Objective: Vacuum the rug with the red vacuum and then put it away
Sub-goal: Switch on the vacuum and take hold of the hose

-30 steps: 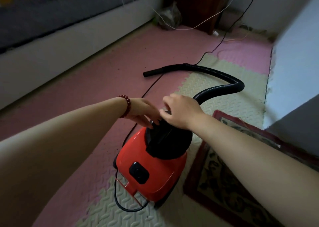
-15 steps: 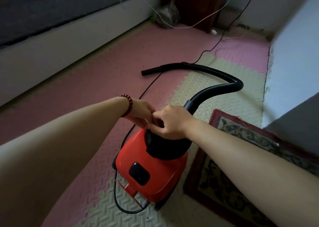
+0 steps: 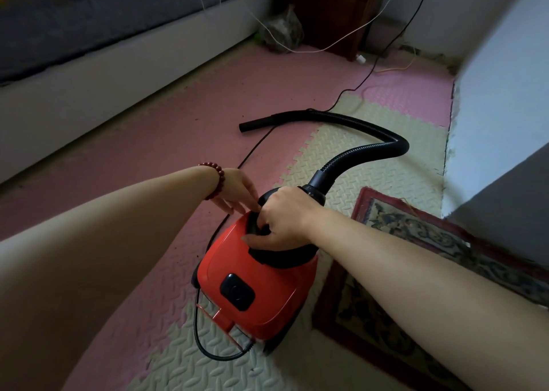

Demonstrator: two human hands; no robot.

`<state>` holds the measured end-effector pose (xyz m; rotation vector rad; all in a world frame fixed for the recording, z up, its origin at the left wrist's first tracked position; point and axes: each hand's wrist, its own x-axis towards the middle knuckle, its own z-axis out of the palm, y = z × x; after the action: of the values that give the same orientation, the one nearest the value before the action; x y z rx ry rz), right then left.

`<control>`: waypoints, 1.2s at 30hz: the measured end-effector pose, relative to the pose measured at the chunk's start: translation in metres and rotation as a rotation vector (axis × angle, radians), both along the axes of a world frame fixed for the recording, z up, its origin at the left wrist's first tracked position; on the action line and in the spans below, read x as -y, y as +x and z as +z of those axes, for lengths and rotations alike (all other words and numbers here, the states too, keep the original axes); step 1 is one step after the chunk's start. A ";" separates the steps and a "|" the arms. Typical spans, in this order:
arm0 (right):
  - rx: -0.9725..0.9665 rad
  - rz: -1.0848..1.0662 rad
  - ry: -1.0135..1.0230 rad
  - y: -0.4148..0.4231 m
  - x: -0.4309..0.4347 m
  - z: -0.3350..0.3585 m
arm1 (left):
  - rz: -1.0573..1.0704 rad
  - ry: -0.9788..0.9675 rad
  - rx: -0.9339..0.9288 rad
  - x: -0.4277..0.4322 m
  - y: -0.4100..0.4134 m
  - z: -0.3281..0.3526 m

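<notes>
Red vacuum point(image 3: 255, 280) has right hand point(image 3: 285, 221) in curled grip round its handle point(image 3: 256, 227); left hand point(image 3: 237, 191) touches, fingers straight

The right hand point(image 3: 282, 218) is sliding back along the top of the red vacuum point(image 3: 258, 298), toward its near end. A second ago it was sitting over the hose collar point(image 3: 318, 182) and hiding it, and now the collar is showing clear beyond the knuckles. The fingers, loosely bent before, are now curling down round the black handle point(image 3: 255, 225) and gripping it. The left hand point(image 3: 237, 191) is letting go – half a second ago its fingertips were meeting the right hand's on the black top. Now its fingers are straightening, with only the tips reaching the handle's far left edge, just beside the right hand.
</notes>
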<state>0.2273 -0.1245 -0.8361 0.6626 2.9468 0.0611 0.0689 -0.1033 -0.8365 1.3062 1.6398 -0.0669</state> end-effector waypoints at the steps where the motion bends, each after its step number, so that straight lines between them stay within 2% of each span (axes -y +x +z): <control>1: -0.014 0.010 -0.002 0.001 -0.001 -0.001 | -0.003 0.005 -0.009 0.000 0.002 0.002; 8: -0.121 0.077 0.013 0.020 -0.013 -0.003 | -0.011 0.016 -0.014 0.004 0.007 0.005; 17: -0.092 -0.024 0.060 0.054 -0.031 0.006 | -0.115 -0.102 -0.143 0.015 0.006 -0.004; 24: -0.081 0.064 0.060 0.052 -0.036 -0.007 | -0.185 -0.144 -0.176 0.011 0.021 -0.012; 30: -0.230 0.168 0.087 0.034 -0.036 -0.012 | -0.169 -0.167 -0.223 0.004 0.015 -0.018; 36: -0.401 0.234 0.070 0.007 -0.024 -0.023 | -0.073 -0.083 -0.212 0.000 -0.002 -0.013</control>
<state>0.2346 -0.1005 -0.8595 0.3679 3.4122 0.0576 0.0671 -0.1034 -0.8495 1.3311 1.7466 -0.3237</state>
